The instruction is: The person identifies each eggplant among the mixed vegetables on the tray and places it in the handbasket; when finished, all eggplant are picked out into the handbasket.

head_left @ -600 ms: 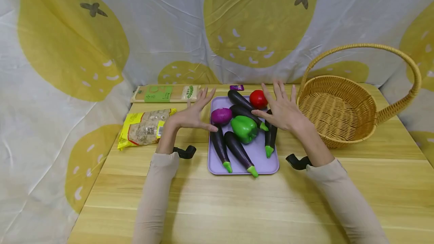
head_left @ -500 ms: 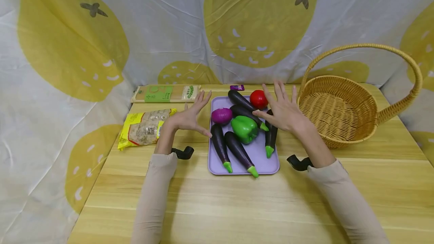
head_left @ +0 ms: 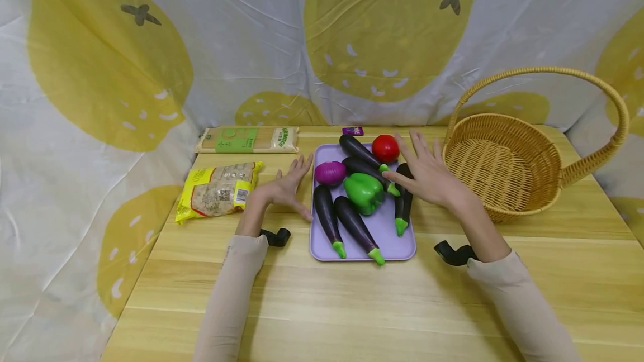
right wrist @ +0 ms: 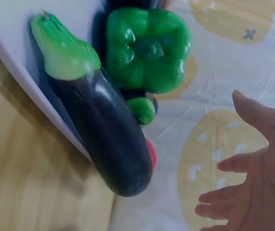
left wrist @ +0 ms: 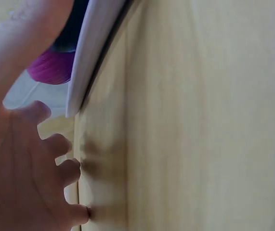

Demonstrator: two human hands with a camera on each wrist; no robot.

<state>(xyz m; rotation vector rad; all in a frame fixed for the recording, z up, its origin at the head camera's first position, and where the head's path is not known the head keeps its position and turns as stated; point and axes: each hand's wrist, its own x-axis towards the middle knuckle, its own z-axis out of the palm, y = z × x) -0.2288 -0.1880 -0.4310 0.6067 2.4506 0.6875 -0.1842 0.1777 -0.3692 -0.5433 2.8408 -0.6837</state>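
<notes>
A lilac tray [head_left: 362,253] bears several dark eggplants [head_left: 356,228], a green bell pepper [head_left: 363,193], a purple onion [head_left: 330,173] and a red tomato [head_left: 385,148]. My left hand [head_left: 285,187] is spread at the tray's left side, thumb tip right by the rim; in the left wrist view its fingers [left wrist: 69,172] point down close over the wood. Fingers spread, my right hand [head_left: 434,177] hovers at the tray's right side, its thumb over the eggplants. The right wrist view has an eggplant [right wrist: 111,134] and the pepper [right wrist: 148,50] beside that hand. Both hands hold nothing.
A wicker basket [head_left: 545,197] with a tall handle stands to the right. On the left lie a yellow-and-clear food bag [head_left: 211,191] and a green-labelled noodle pack [head_left: 241,139]. A small purple packet [head_left: 352,131] lies behind the tray, before a lemon-print cloth [head_left: 271,43].
My left hand has drawn away from the onion and eggplant and sunk toward the table at the tray's left edge. My right hand has shifted slightly right and nearer to me.
</notes>
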